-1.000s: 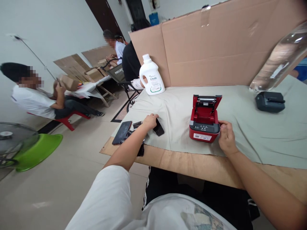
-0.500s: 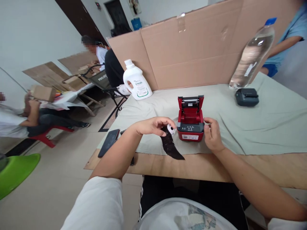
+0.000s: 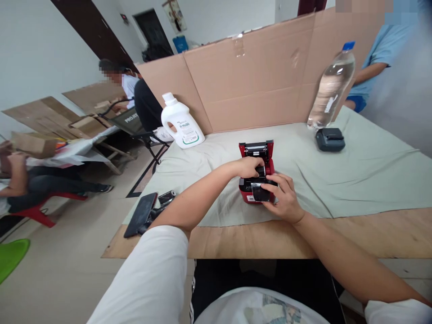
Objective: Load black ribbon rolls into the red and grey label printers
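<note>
A small red and black printer (image 3: 245,196) stands on the cloth with its lid (image 3: 256,147) raised. My left hand (image 3: 250,167) reaches into the open bay, its fingers closed on a roll of black paper (image 3: 260,171) that they partly cover. The roll's loose black strip (image 3: 260,192) hangs over the printer's front edge. At the right front corner, my right hand (image 3: 286,198) has its thumb and fingers on the strip, seemingly pinching its side.
A white jug (image 3: 184,123) and a clear bottle (image 3: 332,85) stand before a cardboard screen (image 3: 256,85). A dark grey device (image 3: 330,139) sits at right. By my left forearm lie a phone (image 3: 140,216) and a small black roll (image 3: 167,196). Other people sit nearby.
My left hand has carried the roll from beside the printer into its open bay. My right hand has moved from the printer's side to the strip at its front.
</note>
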Motion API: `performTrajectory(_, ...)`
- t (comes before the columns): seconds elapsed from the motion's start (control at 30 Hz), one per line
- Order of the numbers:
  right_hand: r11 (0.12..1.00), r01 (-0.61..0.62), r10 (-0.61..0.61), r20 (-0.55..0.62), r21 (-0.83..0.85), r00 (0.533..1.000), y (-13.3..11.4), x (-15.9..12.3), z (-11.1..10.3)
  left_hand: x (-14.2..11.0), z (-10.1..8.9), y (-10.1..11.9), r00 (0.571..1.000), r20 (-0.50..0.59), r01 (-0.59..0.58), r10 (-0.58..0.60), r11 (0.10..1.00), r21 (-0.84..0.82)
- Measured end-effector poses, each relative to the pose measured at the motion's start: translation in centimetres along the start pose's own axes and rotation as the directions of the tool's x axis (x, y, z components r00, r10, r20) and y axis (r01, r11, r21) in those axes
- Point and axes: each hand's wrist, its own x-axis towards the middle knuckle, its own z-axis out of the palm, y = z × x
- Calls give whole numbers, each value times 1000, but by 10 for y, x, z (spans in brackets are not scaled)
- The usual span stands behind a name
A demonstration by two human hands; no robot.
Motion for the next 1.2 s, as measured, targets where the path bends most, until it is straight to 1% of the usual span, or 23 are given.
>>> performTrajectory(0.1, 1000, -6, 6, 4, -1, 1000, 0, 1, 0, 8, 5, 0, 996, 80, 30, -37, 996, 83)
performTrajectory(0.2, 1000, 4, -4, -8, -17, 1000, 0, 1, 0, 13, 14, -1, 995, 80, 54, -65, 990, 130)
performTrajectory(0.27, 999, 21, -21, -14, -25, 1000, 1, 1, 1, 13, 18, -1, 999, 19, 26, -28, 994, 108)
performTrajectory(0.3, 999, 25, -26, -14, -28, 1000, 1, 1, 1, 10, 20, -1, 999, -39, -1, 4, 996, 88)
performTrajectory(0.33, 999, 25, -26, -12, -30, 1000, 1, 1, 1, 7, 21, -1, 992, -119, -34, 41, 997, 63)
performTrajectory(0.37, 999, 23, -23, -10, -30, 1000, 1, 1, 0, 3, 21, -1, 973, -217, -71, 76, 997, 31)
performTrajectory(0.4, 999, 18, -18, -8, -29, 1000, 0, 1, 0, -1, 21, -2, 938, -333, -107, 98, 994, -8)
performTrajectory(0.43, 1000, 17, -17, -11, -25, 1000, 0, 1, 0, -4, 20, -3, 884, -457, -136, 99, 990, -49)
performTrajectory(0.47, 1000, 20, -21, -16, -19, 1000, 0, 1, 0, -7, 20, -6, 814, -575, -157, 82, 984, -82)
performTrajectory(0.5, 1000, 28, -28, -22, -12, 999, -1, 1, 0, -9, 19, -11, 735, -675, -170, 57, 980, -103)
performTrajectory(0.53, 999, 34, -34, -26, -5, 999, -2, 0, -1, -10, 18, -16, 661, -750, -171, 32, 979, -109)
performTrajectory(0.57, 999, 39, -39, -28, 0, 999, -2, 0, -1, -9, 18, -22, 605, -796, -162, 15, 981, -105)
performTrajectory(0.6, 999, 39, -39, -24, 5, 999, -3, -1, -1, -9, 18, -29, 581, -814, -150, 6, 984, -99)
performTrajectory(0.63, 999, 38, -38, -19, 6, 999, -3, -1, -1, -8, 19, -35, 585, -811, -143, 4, 985, -98)
performTrajectory(0.67, 999, 34, -34, -13, 3, 999, -4, -2, -1, -9, 22, -39, 601, -799, -146, 4, 984, -105)
performTrajectory(0.7, 999, 32, -32, -8, -1, 999, -4, -2, -1, -11, 25, -42, 615, -789, -156, 2, 981, -119)
performTrajectory(0.73, 999, 32, -32, -4, -6, 999, -4, -2, -1, -14, 29, -42, 619, -785, -173, -1, 975, -137)
performTrajectory(0.87, 998, 45, -45, -5, -32, 999, -6, -1, -1, -40, 54, -27, 573, -819, -237, -5, 956, -171)
performTrajectory(0.97, 997, 63, -64, -25, -54, 998, -6, -1, 0, -57, 80, -16, 565, -825, -219, 5, 965, -144)
performTrajectory(1.0, 996, 63, -65, -25, -56, 998, -6, -2, 0, -59, 88, -15, 554, -832, -215, 16, 969, -125)
performTrajectory(1.1, 998, 33, -34, -7, -56, 999, -4, -2, 1, -60, 108, -16, 504, -862, -228, 58, 971, -68)
performTrajectory(1.13, 998, 15, -15, -1, -61, 1000, -3, -2, 2, -59, 112, -17, 491, -868, -231, 67, 971, -55)
performTrajectory(1.2, 997, -13, 13, 8, -77, 1000, 0, -2, 3, -56, 116, -19, 485, -872, -226, 74, 973, -43)
